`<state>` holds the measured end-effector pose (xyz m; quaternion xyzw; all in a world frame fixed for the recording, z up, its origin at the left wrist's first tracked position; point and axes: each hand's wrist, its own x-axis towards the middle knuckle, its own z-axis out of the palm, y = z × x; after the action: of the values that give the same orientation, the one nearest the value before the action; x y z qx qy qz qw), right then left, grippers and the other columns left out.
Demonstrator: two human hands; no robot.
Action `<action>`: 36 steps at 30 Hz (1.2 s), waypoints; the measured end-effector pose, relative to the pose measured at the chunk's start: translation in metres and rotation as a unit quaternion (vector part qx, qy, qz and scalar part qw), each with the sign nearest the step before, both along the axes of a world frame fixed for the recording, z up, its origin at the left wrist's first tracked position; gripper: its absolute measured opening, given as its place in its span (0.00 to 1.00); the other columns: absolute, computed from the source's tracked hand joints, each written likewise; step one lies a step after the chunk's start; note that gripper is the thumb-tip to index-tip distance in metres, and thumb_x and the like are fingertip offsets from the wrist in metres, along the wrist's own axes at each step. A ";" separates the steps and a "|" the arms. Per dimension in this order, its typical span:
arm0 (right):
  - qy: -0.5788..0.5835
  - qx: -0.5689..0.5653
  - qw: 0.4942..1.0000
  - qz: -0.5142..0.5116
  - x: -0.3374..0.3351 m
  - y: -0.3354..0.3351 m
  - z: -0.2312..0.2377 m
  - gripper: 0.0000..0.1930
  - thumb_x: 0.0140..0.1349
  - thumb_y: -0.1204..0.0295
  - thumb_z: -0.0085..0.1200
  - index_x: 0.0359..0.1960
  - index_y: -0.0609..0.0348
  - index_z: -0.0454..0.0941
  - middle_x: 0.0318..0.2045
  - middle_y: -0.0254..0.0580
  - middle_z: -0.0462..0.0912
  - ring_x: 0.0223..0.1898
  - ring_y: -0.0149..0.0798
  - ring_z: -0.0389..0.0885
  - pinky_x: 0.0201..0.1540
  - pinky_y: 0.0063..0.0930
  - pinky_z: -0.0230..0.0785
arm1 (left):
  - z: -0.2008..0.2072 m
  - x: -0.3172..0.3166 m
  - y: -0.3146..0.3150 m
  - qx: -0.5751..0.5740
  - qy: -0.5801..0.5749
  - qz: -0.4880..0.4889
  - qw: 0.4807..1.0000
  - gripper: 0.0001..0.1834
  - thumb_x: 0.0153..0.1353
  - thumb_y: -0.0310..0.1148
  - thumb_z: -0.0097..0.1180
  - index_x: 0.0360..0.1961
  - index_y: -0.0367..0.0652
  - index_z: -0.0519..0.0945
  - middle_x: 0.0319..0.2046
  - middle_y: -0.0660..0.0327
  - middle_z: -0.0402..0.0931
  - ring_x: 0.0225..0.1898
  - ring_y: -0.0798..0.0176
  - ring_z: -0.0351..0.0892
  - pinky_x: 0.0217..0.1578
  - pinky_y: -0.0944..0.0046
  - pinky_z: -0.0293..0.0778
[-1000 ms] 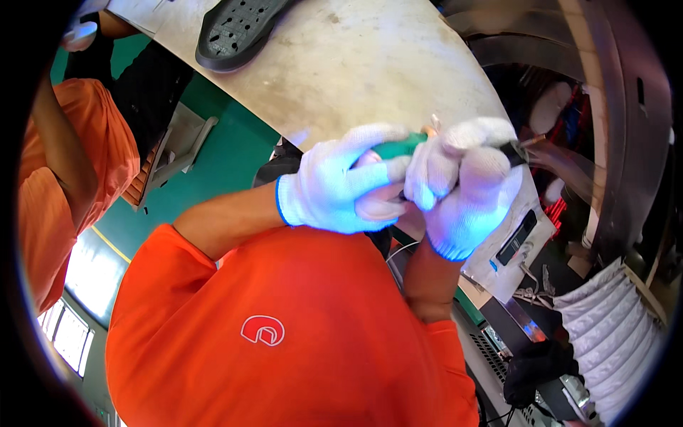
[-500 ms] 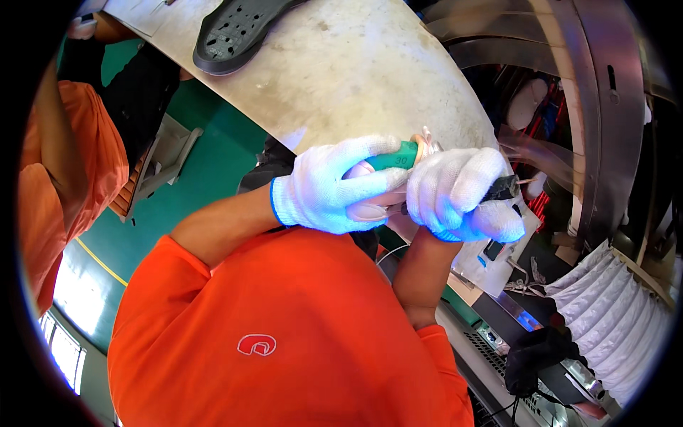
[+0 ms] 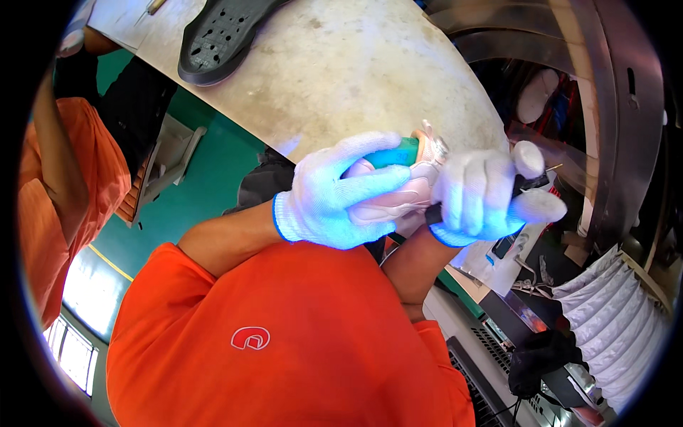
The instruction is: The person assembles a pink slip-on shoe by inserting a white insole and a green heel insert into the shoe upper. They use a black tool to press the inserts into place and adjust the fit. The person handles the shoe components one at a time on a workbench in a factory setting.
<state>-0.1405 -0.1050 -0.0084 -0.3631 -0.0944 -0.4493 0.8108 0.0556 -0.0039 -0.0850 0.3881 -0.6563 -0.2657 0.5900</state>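
Note:
In white knit gloves, both my hands are in front of my chest near the table edge. My left hand (image 3: 324, 188) is wrapped around a pale pink shoe (image 3: 398, 198), its fingers spread over the side. A green shoe last (image 3: 398, 154) fills the shoe's opening, and light-coloured laces or a tongue stick up at the top. My right hand (image 3: 480, 186) is closed around a black-handled tool (image 3: 530, 183) with a thin pointed metal tip facing right, away from the shoe. Its knuckles are just right of the shoe; whether they touch it I cannot tell.
A black clog (image 3: 219, 43) and a thin pointed tool (image 3: 154, 7) lie on the worn table (image 3: 341, 78). At right, a curved metal machine frame (image 3: 626, 142) has shoes inside. A white corrugated duct (image 3: 615, 313) is below it. A person in orange (image 3: 92, 149) is at left.
My right hand has moved right, off the shoe's side, with the tool; more of the pink shoe shows now. My left hand still grips the shoe. The view has shifted slightly.

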 end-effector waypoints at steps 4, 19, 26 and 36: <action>0.076 -0.067 0.991 -0.088 0.007 0.005 0.001 0.29 0.80 0.52 0.64 0.68 0.64 0.76 0.16 0.29 0.78 0.12 0.28 0.73 0.18 0.27 0.71 | 0.000 -0.005 0.005 0.002 -0.010 0.042 0.999 0.38 0.49 0.36 0.85 0.64 0.51 0.86 0.64 0.38 0.79 0.53 0.39 0.91 0.48 0.48 0.91; 0.308 0.202 0.835 -0.409 0.041 -0.003 0.021 0.14 0.77 0.60 0.70 0.40 0.52 0.78 0.20 0.27 0.70 0.16 0.29 0.68 0.21 0.33 0.67 | 0.014 0.012 -0.005 0.078 -0.025 -0.018 0.996 0.45 0.44 0.45 0.90 0.64 0.41 0.87 0.68 0.38 0.78 0.65 0.38 0.85 0.64 0.47 0.84; 0.245 0.295 0.833 -0.398 0.006 0.007 0.021 0.15 0.76 0.58 0.71 0.38 0.50 0.80 0.21 0.26 0.73 0.20 0.31 0.68 0.25 0.33 0.66 | 0.012 0.021 -0.009 0.093 -0.063 -0.080 0.990 0.47 0.47 0.49 0.89 0.67 0.42 0.85 0.70 0.42 0.76 0.70 0.40 0.81 0.70 0.47 0.79; 0.312 0.219 0.829 -0.409 0.062 0.031 0.019 0.10 0.78 0.65 0.69 0.40 0.49 0.80 0.21 0.24 0.70 0.18 0.27 0.68 0.23 0.28 0.65 | 0.008 0.020 -0.007 0.060 -0.066 -0.061 0.994 0.43 0.44 0.44 0.90 0.63 0.43 0.87 0.68 0.41 0.77 0.66 0.38 0.83 0.66 0.46 0.82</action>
<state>-0.0787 -0.0741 0.0107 -0.3019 0.4216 -0.6117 0.5974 0.0757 -0.0110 -0.0771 0.3990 -0.6989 -0.3142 0.5037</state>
